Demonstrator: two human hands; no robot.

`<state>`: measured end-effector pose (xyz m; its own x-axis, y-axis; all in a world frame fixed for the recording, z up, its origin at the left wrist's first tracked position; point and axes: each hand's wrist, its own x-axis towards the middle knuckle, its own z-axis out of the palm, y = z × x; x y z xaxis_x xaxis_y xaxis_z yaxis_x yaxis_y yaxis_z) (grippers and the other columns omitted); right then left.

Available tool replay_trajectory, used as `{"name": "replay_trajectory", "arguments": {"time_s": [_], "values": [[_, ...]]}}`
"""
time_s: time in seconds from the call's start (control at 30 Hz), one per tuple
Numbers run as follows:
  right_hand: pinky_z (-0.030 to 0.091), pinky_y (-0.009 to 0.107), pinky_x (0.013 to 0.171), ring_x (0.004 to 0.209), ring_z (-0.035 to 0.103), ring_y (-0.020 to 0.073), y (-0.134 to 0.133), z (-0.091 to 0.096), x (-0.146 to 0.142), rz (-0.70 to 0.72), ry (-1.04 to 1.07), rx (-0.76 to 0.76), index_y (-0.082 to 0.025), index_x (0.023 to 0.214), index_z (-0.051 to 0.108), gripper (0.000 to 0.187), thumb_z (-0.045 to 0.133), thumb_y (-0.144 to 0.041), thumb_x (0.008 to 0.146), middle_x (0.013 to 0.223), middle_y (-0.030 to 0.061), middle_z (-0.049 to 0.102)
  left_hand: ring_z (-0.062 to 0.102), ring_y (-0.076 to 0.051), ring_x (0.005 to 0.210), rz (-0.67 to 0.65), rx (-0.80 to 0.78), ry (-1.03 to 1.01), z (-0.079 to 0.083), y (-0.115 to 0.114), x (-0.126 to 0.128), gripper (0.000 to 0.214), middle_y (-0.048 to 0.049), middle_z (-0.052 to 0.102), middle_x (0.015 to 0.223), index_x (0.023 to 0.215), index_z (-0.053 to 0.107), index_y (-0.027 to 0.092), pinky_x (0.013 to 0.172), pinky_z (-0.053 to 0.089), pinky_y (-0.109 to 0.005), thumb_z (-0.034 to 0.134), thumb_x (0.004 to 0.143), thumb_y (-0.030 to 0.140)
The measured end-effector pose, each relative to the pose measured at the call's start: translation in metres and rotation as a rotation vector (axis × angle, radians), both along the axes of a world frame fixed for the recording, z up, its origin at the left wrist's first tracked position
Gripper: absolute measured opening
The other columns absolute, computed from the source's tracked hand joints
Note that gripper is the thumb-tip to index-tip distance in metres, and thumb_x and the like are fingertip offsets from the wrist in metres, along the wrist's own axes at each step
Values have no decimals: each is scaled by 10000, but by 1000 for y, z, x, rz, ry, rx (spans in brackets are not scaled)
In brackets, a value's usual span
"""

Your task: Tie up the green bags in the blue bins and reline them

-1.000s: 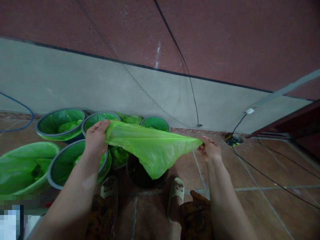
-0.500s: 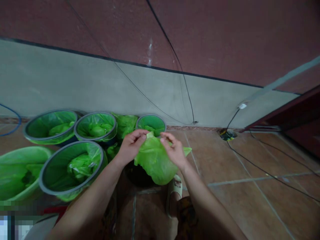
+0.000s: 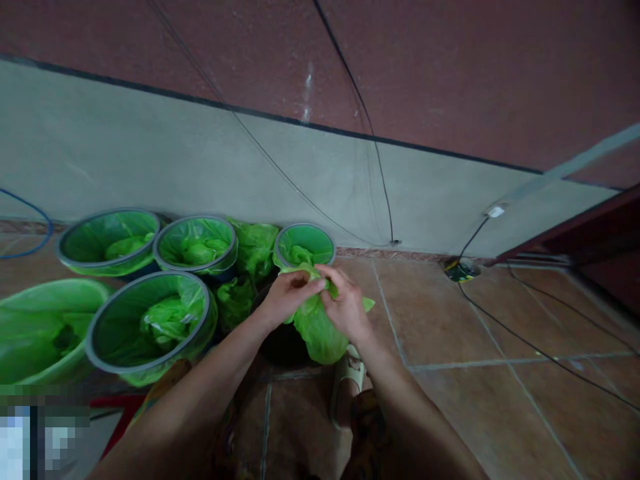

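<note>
A thin green plastic bag (image 3: 323, 337) hangs gathered between my two hands. My left hand (image 3: 290, 295) pinches its upper edge, thumb against fingers. Close beside it, my right hand (image 3: 346, 303) is closed on the same bunched upper part, and the two sets of fingertips nearly meet. The bag's lower part droops loose, with one corner sticking out past my right hand. Below and behind the bag stands a dark bin (image 3: 283, 345), partly hidden by my hands and the bag.
Several bins lined with green bags stand to the left, including a grey-rimmed bin (image 3: 95, 347) and a pale green tub (image 3: 95, 288). A small lined bin (image 3: 333, 250) stands by the wall. A black cable (image 3: 505, 322) crosses the tiles at right. My slipper (image 3: 353, 365) shows below.
My hands have come closer together, and the bag's upper edge is now bunched between them. The spread bag has narrowed. The view has shifted slightly.
</note>
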<state>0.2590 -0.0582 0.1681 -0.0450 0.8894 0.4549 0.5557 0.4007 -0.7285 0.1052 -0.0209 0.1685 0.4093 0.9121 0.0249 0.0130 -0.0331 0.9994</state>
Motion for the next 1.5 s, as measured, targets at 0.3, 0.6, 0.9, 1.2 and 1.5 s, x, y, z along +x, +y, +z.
{"name": "replay_trajectory", "arguments": {"time_s": [0.3,0.6,0.9,1.2,1.5], "values": [[503,340,880,924,631,178,3,-7,8,2,181,-186,-246,1208,607,413,646,-230,797,1031,32,688,495,-112,596,105,227,138,-8,9,-10,193,20,583,640,704,619,162,564,383,-222,567,819,309],[492,302,830,900,626,172,-3,2,-5,-2,83,-53,-262,955,716,160,573,-251,883,904,27,652,505,-96,534,136,282,202,3,-5,-5,452,52,614,675,1265,518,187,589,393,-208,597,825,256],[493,319,840,889,631,173,0,2,3,-67,285,-24,-236,910,711,162,577,-325,905,897,30,674,474,-98,580,-75,272,229,-10,-2,-2,144,33,553,644,792,629,151,556,361,-216,547,830,263],[508,321,815,845,652,182,5,-1,11,-69,369,-129,-220,858,727,149,694,-350,794,870,21,716,435,-94,550,-18,242,294,-13,-2,2,160,49,479,584,696,568,167,520,331,-208,531,816,265],[492,274,705,682,583,112,11,26,78,-475,730,189,-182,788,670,189,741,-344,721,756,-23,644,534,-130,637,-95,355,534,-16,-3,-7,177,12,608,685,822,654,185,585,387,-223,484,779,164]]}}
